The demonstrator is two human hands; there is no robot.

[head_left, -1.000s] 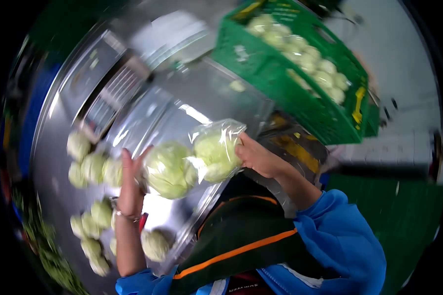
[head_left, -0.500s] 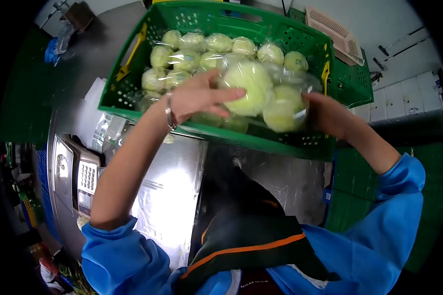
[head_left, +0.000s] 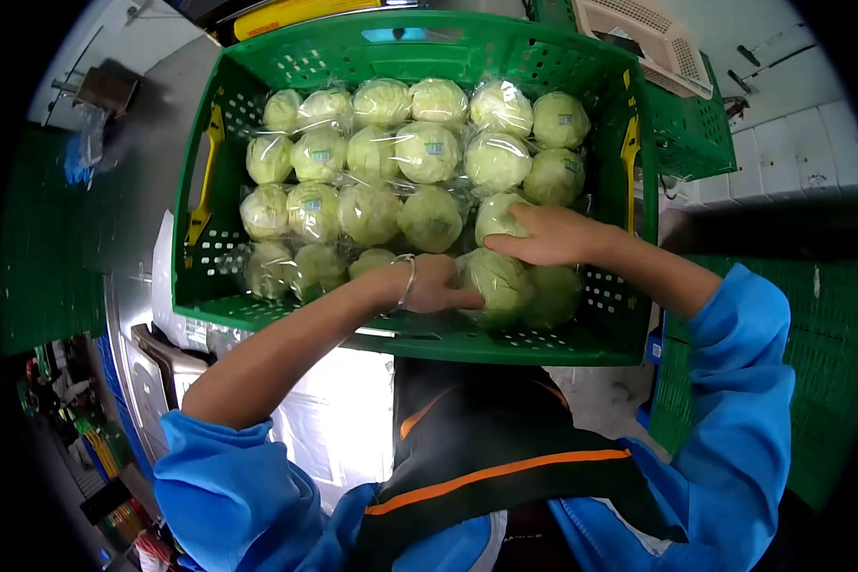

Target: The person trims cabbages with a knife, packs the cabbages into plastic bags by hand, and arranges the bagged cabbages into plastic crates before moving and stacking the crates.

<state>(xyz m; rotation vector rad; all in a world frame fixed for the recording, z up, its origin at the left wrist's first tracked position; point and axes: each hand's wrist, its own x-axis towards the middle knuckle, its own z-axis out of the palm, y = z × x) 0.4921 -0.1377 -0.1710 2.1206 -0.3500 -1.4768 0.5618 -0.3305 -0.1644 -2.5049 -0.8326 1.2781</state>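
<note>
A round, film-wrapped cabbage [head_left: 498, 284] gleamed in the nearest row!
The left hand [head_left: 431, 284], wrist bent, touched its left side, whether clamped I couldn't tell; the right hand [head_left: 551, 236] lay just beyond, thumb and fingers apart against a second cabbage [head_left: 494, 219]; farther off, smooth wrapped heads [head_left: 382, 102] lined the perforated green plastic crate [head_left: 505, 48].

Cabbages [head_left: 369, 212] lie in four rows inside a crate [head_left: 467, 349] across the frame's upper centre, the left hand [head_left: 431, 284] at the nearest row, the right hand [head_left: 555, 235] farther right. At upper right, a basket [head_left: 679, 73] rests on a second crate [head_left: 688, 145]; below centre-left lies a tabletop [head_left: 343, 419].
</note>
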